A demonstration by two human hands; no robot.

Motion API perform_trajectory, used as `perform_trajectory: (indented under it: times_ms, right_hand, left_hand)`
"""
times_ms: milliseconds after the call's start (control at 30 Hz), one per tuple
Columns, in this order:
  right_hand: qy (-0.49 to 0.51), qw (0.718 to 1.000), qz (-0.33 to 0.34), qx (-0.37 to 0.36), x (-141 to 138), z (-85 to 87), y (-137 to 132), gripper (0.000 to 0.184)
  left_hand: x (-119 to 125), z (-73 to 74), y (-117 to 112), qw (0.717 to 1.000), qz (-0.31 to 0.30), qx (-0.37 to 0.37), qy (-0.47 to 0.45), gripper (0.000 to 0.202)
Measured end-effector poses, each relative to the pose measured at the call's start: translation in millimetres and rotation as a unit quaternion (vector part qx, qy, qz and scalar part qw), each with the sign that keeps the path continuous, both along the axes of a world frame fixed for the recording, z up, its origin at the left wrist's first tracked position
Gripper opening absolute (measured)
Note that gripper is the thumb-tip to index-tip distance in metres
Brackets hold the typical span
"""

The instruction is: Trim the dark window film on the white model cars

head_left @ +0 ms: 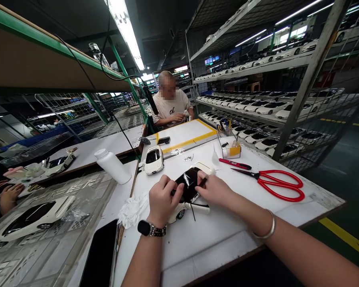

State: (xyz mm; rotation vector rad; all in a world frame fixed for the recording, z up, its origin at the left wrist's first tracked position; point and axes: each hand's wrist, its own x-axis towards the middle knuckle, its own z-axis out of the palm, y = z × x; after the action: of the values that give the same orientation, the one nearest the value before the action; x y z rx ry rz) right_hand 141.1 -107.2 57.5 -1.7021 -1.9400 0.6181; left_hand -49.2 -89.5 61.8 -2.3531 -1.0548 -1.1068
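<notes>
A white model car with a glossy black roof (189, 184) lies on the white worktable (227, 235) in front of me. My left hand (161, 199), with a watch on its wrist, is closed around the car's left side. My right hand (214, 189), bracelet on the wrist, pinches a thin black tool (202, 182) against the car's roof. Thin black strips (194, 207) stick out under the car. A crumpled white cloth (133, 211) lies just left of my left hand.
Red scissors (277, 184), a red-handled knife (235, 164), a clear box of tools (229, 145), another white model car (153, 159), a white bottle (113, 166) and a phone (101, 255) lie around. A seated person (171, 105) works opposite. Shelves of white cars (272, 107) stand right.
</notes>
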Motion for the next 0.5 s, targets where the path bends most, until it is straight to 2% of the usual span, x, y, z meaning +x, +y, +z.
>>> perform_trajectory:
  times_ms: [133, 233, 400, 500]
  right_hand:
    - [-0.075, 0.996, 0.04, 0.001, -15.7, 22.5, 13.6, 0.019]
    - [-0.116, 0.99, 0.076, 0.019, -21.9, 28.8, 18.1, 0.022]
    - [-0.164, 0.98, 0.098, 0.053, -16.8, 19.0, 14.2, 0.021]
    - [-0.12, 0.986, 0.101, 0.054, -12.0, 8.0, 14.7, 0.016]
  left_hand:
    - [-4.1, -1.3, 1.9, 0.998, 0.031, 0.048, -0.024, 0.032]
    - [-7.1, 0.4, 1.4, 0.997, 0.054, 0.049, -0.023, 0.033]
    - [-10.9, 0.8, -0.9, 0.996, 0.063, 0.055, -0.03, 0.031]
    - [-10.5, -1.2, -1.4, 0.995, 0.065, 0.068, -0.038, 0.031]
